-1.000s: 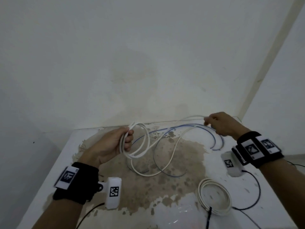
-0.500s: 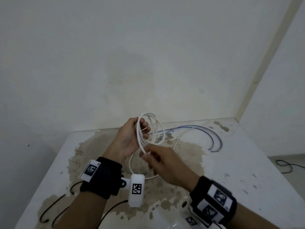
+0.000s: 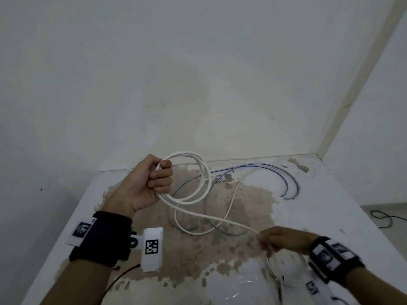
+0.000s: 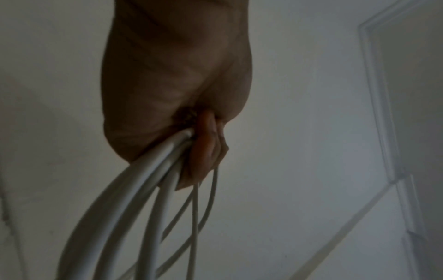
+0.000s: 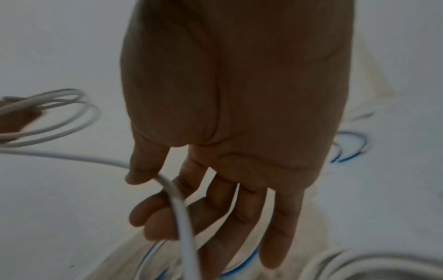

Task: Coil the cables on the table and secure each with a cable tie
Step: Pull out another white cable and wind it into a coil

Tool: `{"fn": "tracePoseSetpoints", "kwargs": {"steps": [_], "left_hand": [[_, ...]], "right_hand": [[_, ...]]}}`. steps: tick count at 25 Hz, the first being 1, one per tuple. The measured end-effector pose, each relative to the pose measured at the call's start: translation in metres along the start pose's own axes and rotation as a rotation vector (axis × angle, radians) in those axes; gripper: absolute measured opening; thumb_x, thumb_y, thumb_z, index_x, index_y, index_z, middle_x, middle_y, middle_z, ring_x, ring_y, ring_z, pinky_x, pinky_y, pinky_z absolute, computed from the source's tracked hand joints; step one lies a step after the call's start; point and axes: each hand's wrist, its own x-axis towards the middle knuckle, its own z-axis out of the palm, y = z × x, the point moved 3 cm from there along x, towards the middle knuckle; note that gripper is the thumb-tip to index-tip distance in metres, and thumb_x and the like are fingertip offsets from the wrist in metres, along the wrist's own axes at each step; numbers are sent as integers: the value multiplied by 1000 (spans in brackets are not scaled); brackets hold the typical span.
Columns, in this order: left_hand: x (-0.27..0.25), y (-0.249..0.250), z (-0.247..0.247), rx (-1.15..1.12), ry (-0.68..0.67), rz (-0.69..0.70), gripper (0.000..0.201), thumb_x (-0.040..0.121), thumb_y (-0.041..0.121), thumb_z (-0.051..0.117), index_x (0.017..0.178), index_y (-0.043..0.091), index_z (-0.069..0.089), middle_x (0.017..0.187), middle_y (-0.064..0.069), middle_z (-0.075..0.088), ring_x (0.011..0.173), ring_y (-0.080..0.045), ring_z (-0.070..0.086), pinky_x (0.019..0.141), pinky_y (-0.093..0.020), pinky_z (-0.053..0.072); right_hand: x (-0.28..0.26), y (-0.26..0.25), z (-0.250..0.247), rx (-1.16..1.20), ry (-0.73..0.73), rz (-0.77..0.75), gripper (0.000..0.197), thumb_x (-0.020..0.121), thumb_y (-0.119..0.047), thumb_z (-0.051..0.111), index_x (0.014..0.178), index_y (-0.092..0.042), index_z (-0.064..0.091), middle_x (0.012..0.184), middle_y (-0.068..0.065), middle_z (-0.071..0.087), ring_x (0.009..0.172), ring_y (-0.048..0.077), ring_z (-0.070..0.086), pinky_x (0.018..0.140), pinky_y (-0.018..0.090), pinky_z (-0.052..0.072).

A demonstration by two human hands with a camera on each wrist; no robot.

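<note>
Left hand (image 3: pixel 145 186) raised above the desk (image 3: pixel 330 216), fingers (image 3: pixel 161 173) curled round several loops of white cable (image 3: pixel 198 172). From those loops, one free strand running down and rightward to the right hand (image 3: pixel 284 239), thumb and forefinger pinching it, other fingers loose. Remaining slack trailing across the desk beyond, tangled with a blue cable (image 3: pixel 290 183). Right hand nearer the slack. No containers visible; no cable tie visible either.

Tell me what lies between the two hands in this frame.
In the head view, one strand of the white cable spans from the coil gripped in the left hand to the right hand, above the stained table and the blue cable.
</note>
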Motion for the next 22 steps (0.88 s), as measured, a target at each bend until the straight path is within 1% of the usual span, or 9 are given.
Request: {"fn": "tracePoseSetpoints", "kwargs": {"steps": [3,5,6,9,12,14,16,20,22], "left_hand": [[-6,8,-13,68,67,19,21,82,21,37,63,19,45,43,10,25,38,-8,7,39,-22,16],[-3,6,-15,99,98,31,22,84,21,36,64,18,44,44,10,25,33,-6,14,38,-22,17],[0,3,-14,122,111,36,24,86,20,34,65,18,44,44,10,24,31,-5,17,38,-22,18],[15,-14,-5,254,158,43,29,95,20,28,71,17,43,48,8,23,33,-5,19,39,-22,21],[33,-45,12,354,195,10,29,99,20,28,77,15,47,49,7,29,34,-6,22,39,-22,27],[43,-67,25,347,206,-13,29,101,20,29,81,14,50,49,6,33,34,-7,25,41,-22,31],[51,-78,38,266,202,-8,29,100,20,30,83,13,53,53,3,38,37,-8,30,44,-24,31],[54,-76,44,93,245,50,28,96,19,38,81,9,60,68,-6,57,54,-16,53,53,-30,42],[54,-72,41,-13,246,69,30,96,18,36,77,11,57,63,-1,56,56,-16,57,62,-29,46]], "right_hand": [[-21,14,-46,144,141,101,45,77,-60,63,76,-15,59,71,3,60,71,18,62,77,32,51],[-30,5,-68,138,240,155,44,86,-54,64,79,-13,52,66,0,51,58,16,55,62,31,49],[-32,-3,-77,108,314,167,40,92,-50,61,81,-13,52,64,-1,46,52,14,46,53,28,42],[-30,-45,-98,202,639,71,23,102,-29,50,94,-9,59,65,0,38,47,10,28,46,25,22],[-25,-106,-82,373,842,-134,20,102,-13,42,106,-9,61,75,6,55,50,14,42,47,26,31],[-21,-148,-49,414,850,-299,21,102,-9,43,115,-12,59,85,6,68,55,16,58,47,24,41],[-16,-181,-9,339,783,-443,22,102,-8,47,118,-17,58,91,5,72,59,15,65,47,21,45],[3,-181,52,96,684,-570,37,102,-9,50,135,-24,57,112,1,58,65,13,63,53,12,45],[8,-163,64,99,667,-592,42,102,-8,50,139,-28,55,113,1,51,69,14,60,59,13,46]]}}
